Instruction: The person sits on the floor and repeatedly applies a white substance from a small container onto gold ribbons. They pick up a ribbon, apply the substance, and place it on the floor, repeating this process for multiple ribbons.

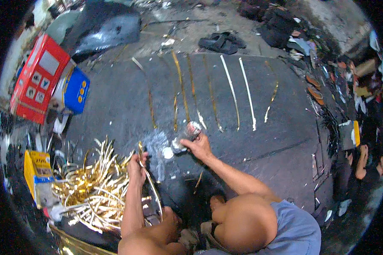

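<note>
My left hand (137,166) is closed around a long gold-and-white strip (152,187), whose lower end hangs beside my left leg. My right hand (200,148) grips a small container smeared with white (193,128), reddish on its side; it looks like a tin, but blur hides its exact kind. Close by my right thumb, a white round piece (168,153) rests on the dark mat (119,91) by a pale smear. A heap of gold and white strips (93,187) lies to the left of my left hand. Several single strips (181,85) are spread lengthwise across the mat ahead.
A red box (40,78) and a blue box (75,89) stand at the far left. Nearer is a yellow and blue box (37,174) beside the heap. Black sandals (221,42) lie beyond the mat. At the right are brown sandals (315,89) and another person's limb (361,162).
</note>
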`<state>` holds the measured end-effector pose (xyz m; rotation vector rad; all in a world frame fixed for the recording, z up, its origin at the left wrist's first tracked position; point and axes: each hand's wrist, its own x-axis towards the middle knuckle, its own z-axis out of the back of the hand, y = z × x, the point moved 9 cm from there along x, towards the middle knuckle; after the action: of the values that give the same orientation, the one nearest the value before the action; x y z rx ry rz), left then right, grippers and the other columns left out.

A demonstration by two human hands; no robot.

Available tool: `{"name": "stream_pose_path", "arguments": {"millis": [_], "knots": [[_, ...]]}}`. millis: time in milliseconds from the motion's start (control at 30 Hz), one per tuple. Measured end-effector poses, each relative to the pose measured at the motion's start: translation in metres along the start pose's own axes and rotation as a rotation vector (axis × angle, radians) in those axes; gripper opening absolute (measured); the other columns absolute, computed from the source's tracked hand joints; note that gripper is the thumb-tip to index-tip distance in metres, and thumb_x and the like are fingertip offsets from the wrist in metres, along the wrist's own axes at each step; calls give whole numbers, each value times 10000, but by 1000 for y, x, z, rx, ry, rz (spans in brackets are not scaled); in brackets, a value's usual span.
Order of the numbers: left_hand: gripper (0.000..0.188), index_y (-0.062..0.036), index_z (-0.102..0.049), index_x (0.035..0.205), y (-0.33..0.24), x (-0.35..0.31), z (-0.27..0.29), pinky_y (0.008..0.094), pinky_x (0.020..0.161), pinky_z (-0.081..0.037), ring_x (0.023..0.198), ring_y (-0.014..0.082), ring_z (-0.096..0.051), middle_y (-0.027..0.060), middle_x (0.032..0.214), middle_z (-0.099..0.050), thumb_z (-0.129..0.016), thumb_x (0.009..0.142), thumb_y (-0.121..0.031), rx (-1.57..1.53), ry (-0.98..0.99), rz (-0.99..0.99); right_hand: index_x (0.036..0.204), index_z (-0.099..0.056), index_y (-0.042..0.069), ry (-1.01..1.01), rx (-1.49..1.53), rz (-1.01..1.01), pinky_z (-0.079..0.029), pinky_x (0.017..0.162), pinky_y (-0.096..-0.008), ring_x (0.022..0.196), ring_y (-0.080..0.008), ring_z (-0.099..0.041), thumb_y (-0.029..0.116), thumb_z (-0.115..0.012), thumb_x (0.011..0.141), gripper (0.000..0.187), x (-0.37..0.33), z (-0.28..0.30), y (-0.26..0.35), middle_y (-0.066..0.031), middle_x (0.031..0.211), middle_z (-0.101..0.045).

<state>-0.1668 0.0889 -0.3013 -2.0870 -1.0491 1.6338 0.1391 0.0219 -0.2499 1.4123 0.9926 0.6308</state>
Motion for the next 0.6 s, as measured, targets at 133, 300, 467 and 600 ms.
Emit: {"name": "stream_pose_path", "arguments": {"millis": [133, 300, 467, 600], "knots": [[215, 42, -629, 1093, -9, 0, -15, 233, 519, -498, 628, 120, -623, 45, 769, -600, -557, 1028, -151, -68, 186, 44, 1297, -626, -22, -7, -60, -54, -526, 979, -351, 1101, -192, -678, 185, -884, 773, 619, 1, 10, 5, -107, 1213, -714], [172, -2, -628, 1106, -34, -38, -64, 259, 515, -525, 619, 160, -671, 57, 854, -644, -656, 974, -108, 397, 96, -260, 1378, -558, 22, -121, -248, 16, -565, 693, -301, 875, -135, -678, 170, -883, 793, 685, 5, 44, 0, -76, 1140, -707], [408, 22, -683, 1282, -19, -51, -88, 225, 627, -530, 745, 110, -679, 83, 975, -738, -634, 877, 16, 500, 200, -187, 1280, -505, -21, -51, 26, 213, -583, 874, -349, 1017, -220, -699, 148, -884, 800, 635, -1, 8, 83, -146, 1161, -677], [465, 39, -640, 1322, -3, -57, -92, 232, 611, -520, 708, 118, -660, 75, 951, -730, -652, 857, 31, 356, 272, -84, 1258, -501, -39, -14, -224, 299, -595, 807, -357, 924, -233, -734, 250, -894, 791, 675, -11, -33, 114, -175, 1069, -706]]}}
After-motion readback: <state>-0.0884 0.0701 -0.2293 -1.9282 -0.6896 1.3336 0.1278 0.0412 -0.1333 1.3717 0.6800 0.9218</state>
